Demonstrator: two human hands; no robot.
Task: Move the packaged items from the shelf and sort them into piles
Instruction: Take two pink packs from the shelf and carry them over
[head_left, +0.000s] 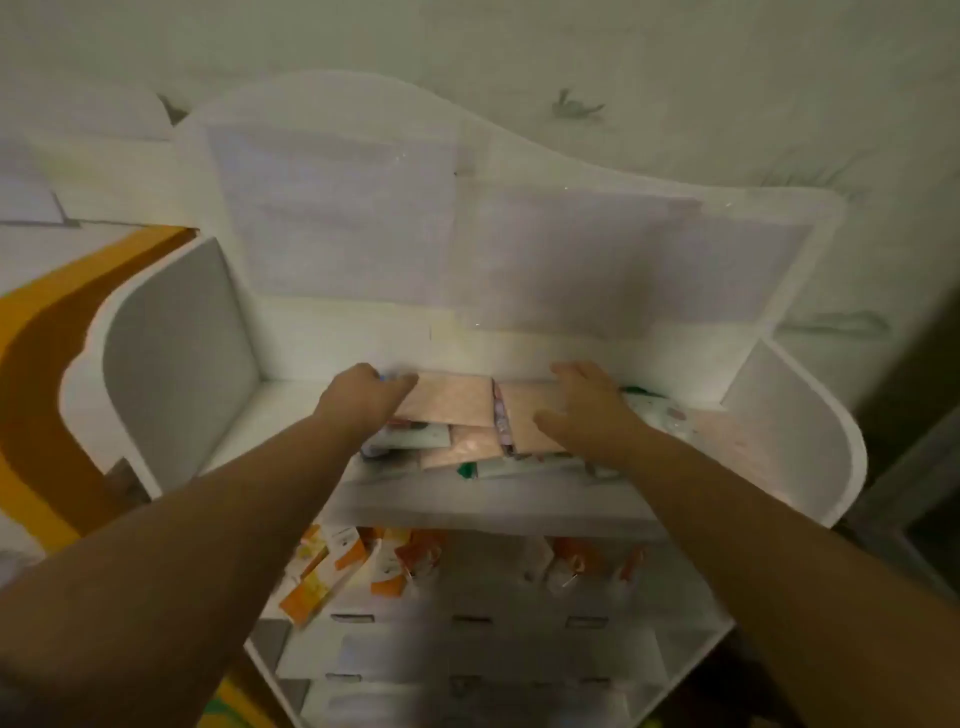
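Pink, flat packets (451, 402) lie in a loose heap on the top shelf (291, 415) of a white shelf unit (800, 291), against its back panel. Two of them sit uppermost, side by side, with a narrow printed strip showing between them; more pink packets and white ones with green marks (654, 410) spread beneath and to the right.

Left hand (363, 392): reaches in from the lower left and rests at the far left corner of the left pink packet. Fingers curl at the packet's edge; grip narrow, but blur hides whether the packet is actually pinched or only touched.

Right hand (582, 402): lies over the right pink packet (524, 415), thumb spread toward the near edge, fingers reaching to the far edge by the back panel. Grip wide, spanning the packet; I cannot tell whether it clasps it or only rests on it.

Both packets lie directly under the hands, still on the heap and on the shelf.

Lower shelf (493, 603): a row of orange-and-white packets (322, 566) standing or leaning in front compartments, the leftmost ones tilted outward.

Back panel: pale paper sheets (332, 218) fixed flat to it, text unreadable.

Surroundings: a white wall (675, 62) behind; an orange and brown curved band (47, 332) at the left.
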